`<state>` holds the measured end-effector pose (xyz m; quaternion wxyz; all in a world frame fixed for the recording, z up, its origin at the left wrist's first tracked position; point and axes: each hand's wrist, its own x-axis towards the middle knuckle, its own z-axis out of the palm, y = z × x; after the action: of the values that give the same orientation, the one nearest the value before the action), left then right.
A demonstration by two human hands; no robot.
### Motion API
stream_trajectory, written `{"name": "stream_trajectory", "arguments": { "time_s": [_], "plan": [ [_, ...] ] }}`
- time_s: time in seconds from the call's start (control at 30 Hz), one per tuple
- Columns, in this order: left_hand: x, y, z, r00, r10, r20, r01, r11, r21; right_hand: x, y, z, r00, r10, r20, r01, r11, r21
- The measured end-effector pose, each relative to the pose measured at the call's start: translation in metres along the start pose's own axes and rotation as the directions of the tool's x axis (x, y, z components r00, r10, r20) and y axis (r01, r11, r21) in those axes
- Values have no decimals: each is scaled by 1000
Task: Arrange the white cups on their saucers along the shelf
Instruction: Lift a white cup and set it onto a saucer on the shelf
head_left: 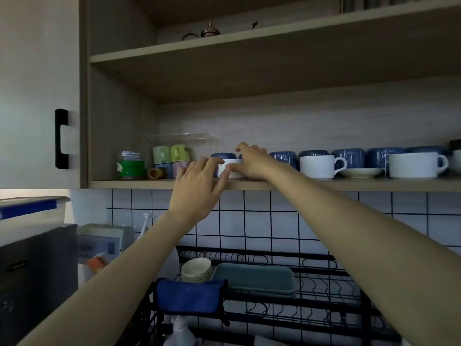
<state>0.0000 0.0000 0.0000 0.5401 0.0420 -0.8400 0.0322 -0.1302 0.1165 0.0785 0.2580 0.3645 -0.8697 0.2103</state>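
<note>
On the lower shelf (139, 184), near its front lip, 2 white cups (320, 166) stand right, with a bare saucer (361, 172) between. Left hand (199, 182), fingers spread, touches a third small cup (230, 164); right hand (252, 161) cups it, grip unclear. Risk: nudging it off onto the dish rack (324, 290).

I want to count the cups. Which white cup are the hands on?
The leftmost white cup, between the left hand and right hand. The other white cups stand untouched further right.
</note>
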Motion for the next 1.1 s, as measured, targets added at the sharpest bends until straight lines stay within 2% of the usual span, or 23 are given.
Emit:
{"name": "stream_trajectory", "arguments": {
  "time_s": [0.17,0.37,0.83,1.0,1.1],
  "plan": [
    [0,-14,9,999,15,-29,-15,1000,5,14,-12,4,990,70,119,-69,998,-13],
    [-6,-23,13,1000,4,-2,-4,1000,-9,22,-8,6,979,126,160,-144,983,111],
    [-2,-30,20,1000,-13,-13,12,997,-73,18,3,-7,996,89,13,-88,938,336],
    [19,-18,26,997,-55,46,62,983,-171,16,19,-40,991,127,-46,-102,930,354],
    [41,-9,28,986,-48,162,80,976,-202,11,34,-56,987,153,-57,-128,942,311]
  ]
}}
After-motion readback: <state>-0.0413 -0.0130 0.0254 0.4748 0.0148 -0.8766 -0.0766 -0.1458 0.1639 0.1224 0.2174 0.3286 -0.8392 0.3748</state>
